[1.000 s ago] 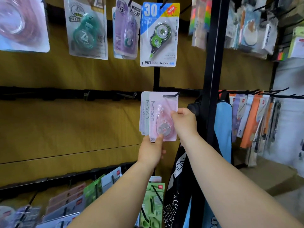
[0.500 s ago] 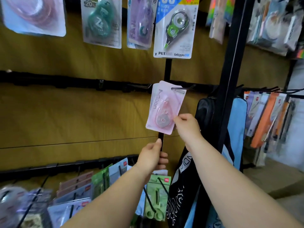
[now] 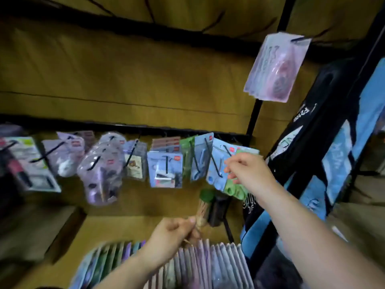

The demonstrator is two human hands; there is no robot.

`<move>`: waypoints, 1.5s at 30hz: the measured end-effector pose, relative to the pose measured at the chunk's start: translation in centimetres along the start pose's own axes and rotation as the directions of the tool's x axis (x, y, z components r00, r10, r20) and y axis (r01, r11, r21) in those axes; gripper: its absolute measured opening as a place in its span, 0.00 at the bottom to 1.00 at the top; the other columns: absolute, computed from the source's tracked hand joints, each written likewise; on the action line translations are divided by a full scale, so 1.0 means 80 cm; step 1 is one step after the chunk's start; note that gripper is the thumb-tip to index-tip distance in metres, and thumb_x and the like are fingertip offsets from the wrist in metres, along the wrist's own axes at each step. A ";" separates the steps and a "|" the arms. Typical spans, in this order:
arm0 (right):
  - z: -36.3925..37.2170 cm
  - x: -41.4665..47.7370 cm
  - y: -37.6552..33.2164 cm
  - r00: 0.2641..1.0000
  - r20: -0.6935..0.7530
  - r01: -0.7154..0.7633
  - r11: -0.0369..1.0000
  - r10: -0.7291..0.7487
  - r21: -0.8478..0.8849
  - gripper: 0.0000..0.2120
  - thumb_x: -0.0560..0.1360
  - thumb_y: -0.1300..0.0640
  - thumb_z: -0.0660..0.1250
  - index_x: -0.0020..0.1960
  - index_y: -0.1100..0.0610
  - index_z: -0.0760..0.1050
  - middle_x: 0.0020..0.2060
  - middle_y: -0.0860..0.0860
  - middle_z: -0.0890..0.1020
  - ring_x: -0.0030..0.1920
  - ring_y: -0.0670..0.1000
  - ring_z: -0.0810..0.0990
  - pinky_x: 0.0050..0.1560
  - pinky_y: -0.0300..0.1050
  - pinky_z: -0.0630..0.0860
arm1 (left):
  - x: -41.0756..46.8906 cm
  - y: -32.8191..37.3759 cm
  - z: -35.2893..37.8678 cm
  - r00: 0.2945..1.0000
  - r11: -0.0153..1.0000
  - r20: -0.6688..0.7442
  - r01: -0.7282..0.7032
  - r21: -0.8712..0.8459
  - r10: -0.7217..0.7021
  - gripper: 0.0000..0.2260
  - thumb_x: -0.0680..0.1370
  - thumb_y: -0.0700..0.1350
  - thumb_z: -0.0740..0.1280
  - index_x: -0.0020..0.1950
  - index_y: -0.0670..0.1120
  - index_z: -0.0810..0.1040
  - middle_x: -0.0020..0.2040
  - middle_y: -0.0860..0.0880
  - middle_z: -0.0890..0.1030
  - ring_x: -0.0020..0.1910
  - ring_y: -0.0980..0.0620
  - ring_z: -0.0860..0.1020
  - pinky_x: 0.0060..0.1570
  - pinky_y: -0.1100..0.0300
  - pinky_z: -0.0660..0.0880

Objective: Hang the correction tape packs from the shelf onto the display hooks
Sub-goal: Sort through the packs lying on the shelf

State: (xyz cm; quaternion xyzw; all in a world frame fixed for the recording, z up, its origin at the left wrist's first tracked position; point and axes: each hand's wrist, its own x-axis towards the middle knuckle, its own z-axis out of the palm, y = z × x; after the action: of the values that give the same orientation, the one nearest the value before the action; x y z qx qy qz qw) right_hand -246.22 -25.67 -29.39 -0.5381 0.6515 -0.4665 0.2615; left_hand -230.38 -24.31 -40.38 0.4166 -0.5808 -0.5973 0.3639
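Low down, the left hand (image 3: pixel 173 236) curls above shelved packs (image 3: pixel 220 265), grasp unclear.

pink correction tape pack (image 3: pixel 277 66), tan wall panel (image 3: pixel 125 69)

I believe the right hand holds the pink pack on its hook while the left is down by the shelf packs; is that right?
Not quite: in the head view the pink pack hangs free on its hook; the right hand is lower, apart from it. The rest stands.

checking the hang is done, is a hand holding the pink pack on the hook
No, the pink pack hangs free on its hook, with the left hand and right hand both below it.
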 end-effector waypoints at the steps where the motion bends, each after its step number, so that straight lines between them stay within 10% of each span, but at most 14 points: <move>1: 0.024 -0.006 0.013 0.998 0.054 -0.024 1.000 0.025 -0.011 0.15 0.75 0.64 0.59 0.32 0.53 0.71 0.30 0.49 0.75 0.29 0.46 0.72 0.31 0.36 0.69 | -0.011 -0.027 -0.012 0.997 0.999 -0.055 0.048 -0.001 -0.048 0.23 0.79 0.40 0.59 0.23 0.46 0.76 0.20 0.52 0.77 0.21 0.62 0.71 0.27 0.70 0.68; 11: 0.272 -0.035 0.122 0.828 0.475 -0.278 0.954 0.297 -0.112 0.15 0.75 0.66 0.57 0.32 0.54 0.70 0.29 0.49 0.75 0.27 0.46 0.71 0.27 0.34 0.67 | -0.039 -0.223 -0.147 0.765 0.911 -0.518 0.406 -0.076 -0.383 0.20 0.79 0.43 0.59 0.27 0.46 0.74 0.28 0.50 0.77 0.27 0.55 0.75 0.34 0.61 0.67; 18: 0.427 -0.045 0.213 0.645 0.508 -0.565 0.804 0.571 -0.186 0.09 0.77 0.67 0.56 0.40 0.58 0.70 0.29 0.52 0.72 0.21 0.44 0.72 0.19 0.30 0.65 | -0.032 -0.312 -0.226 0.548 0.806 -0.662 0.573 -0.149 -0.512 0.17 0.78 0.43 0.60 0.28 0.48 0.71 0.31 0.44 0.74 0.33 0.47 0.71 0.34 0.58 0.63; 24: 0.501 -0.071 0.270 0.693 0.349 -0.641 0.761 0.630 -0.100 0.09 0.75 0.67 0.59 0.52 0.65 0.76 0.43 0.58 0.79 0.37 0.52 0.78 0.41 0.44 0.75 | -0.011 -0.357 -0.252 0.451 0.725 -0.693 0.671 -0.152 -0.563 0.15 0.79 0.43 0.57 0.33 0.46 0.70 0.28 0.47 0.70 0.29 0.50 0.66 0.34 0.59 0.61; 29: 0.520 -0.066 0.274 0.759 0.310 -0.531 0.820 0.572 -0.215 0.13 0.75 0.67 0.59 0.58 0.65 0.76 0.55 0.57 0.80 0.57 0.54 0.77 0.39 0.31 0.66 | 0.015 -0.379 -0.286 0.392 0.739 -0.772 0.658 -0.144 -0.500 0.10 0.78 0.42 0.57 0.51 0.46 0.78 0.56 0.38 0.77 0.54 0.39 0.74 0.54 0.51 0.71; 33: 0.529 -0.064 0.284 0.777 0.295 -0.482 0.827 0.556 -0.290 0.17 0.76 0.64 0.59 0.64 0.60 0.72 0.62 0.56 0.76 0.59 0.55 0.76 0.47 0.36 0.67 | 0.022 -0.389 -0.312 0.399 0.694 -0.734 0.707 -0.136 -0.550 0.20 0.79 0.48 0.58 0.69 0.43 0.67 0.71 0.40 0.64 0.70 0.41 0.62 0.68 0.53 0.59; 45: 0.550 -0.066 0.286 0.780 0.357 -0.313 0.815 0.513 -0.488 0.24 0.75 0.58 0.62 0.70 0.54 0.64 0.71 0.54 0.65 0.71 0.55 0.63 0.70 0.51 0.62 | 0.051 -0.403 -0.317 0.510 0.728 -0.583 0.648 -0.223 -0.633 0.19 0.81 0.49 0.54 0.71 0.44 0.65 0.69 0.40 0.70 0.68 0.40 0.67 0.66 0.51 0.64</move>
State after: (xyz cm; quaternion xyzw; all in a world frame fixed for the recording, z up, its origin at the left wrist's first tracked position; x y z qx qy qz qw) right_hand -218.11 -35.33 -69.43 -0.5169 0.7527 -0.1056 0.3938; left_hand -207.03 -36.04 -72.27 0.7775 -0.2378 -0.5087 0.2831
